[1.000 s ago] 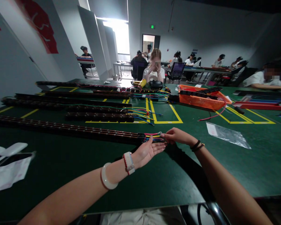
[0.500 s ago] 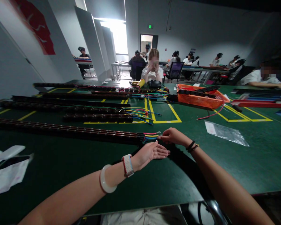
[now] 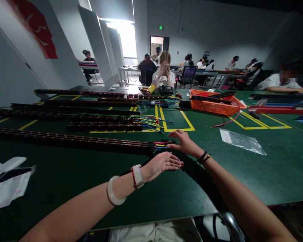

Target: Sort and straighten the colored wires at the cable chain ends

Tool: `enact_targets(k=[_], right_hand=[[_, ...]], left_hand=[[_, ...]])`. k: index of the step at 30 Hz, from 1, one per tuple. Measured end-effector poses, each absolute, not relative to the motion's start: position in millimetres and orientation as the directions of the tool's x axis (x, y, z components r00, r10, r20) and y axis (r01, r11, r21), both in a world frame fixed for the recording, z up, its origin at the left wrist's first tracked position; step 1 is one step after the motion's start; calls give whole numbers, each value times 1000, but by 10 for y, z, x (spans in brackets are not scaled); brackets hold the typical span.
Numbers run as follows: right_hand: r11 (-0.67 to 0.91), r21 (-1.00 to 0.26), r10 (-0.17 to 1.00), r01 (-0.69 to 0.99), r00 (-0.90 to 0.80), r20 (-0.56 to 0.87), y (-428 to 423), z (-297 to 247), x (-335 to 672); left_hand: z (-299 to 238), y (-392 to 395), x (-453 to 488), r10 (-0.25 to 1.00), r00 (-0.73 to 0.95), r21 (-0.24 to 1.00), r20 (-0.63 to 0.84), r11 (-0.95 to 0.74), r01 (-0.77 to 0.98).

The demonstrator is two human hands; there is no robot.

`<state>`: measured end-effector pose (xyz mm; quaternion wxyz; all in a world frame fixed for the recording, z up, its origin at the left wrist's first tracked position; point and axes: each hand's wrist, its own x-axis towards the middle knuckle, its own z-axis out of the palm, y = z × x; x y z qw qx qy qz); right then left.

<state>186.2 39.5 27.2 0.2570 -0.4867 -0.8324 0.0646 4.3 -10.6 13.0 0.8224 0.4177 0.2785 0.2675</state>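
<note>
A long dark wire harness (image 3: 91, 140) lies across the near part of the green table. Red, yellow and blue wires (image 3: 161, 145) with metal ring terminals stick out of its right end. My right hand (image 3: 183, 142) is at those wire tips, thumb and fingers apart; whether a fingertip touches a wire I cannot tell. Just below the wire ends, my left hand (image 3: 164, 162) rests palm up on the table, its fingers stretched out to the right and nothing in it.
Several more harnesses (image 3: 103, 126) lie behind, over yellow tape outlines. An orange basket (image 3: 214, 107) stands further back, and a clear plastic bag (image 3: 242, 141) lies right. White packets (image 3: 10, 188) are at the left edge. Across the table sits a person (image 3: 164, 75).
The fingers of my right hand have opened from a pinch at the wire ends and spread upward. My left hand has kept its place.
</note>
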Motion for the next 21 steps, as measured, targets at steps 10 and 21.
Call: enact_targets(k=[10,21], right_hand=[[567,-343,822,749,-483,303,426,29,1666],[547,-344,832,763,-451,324,378,127,1604]], left_hand=[[90,-57,55,652,705,725,-279,624,-290],[8,-25,70,739,624,633,-254,615,-470]])
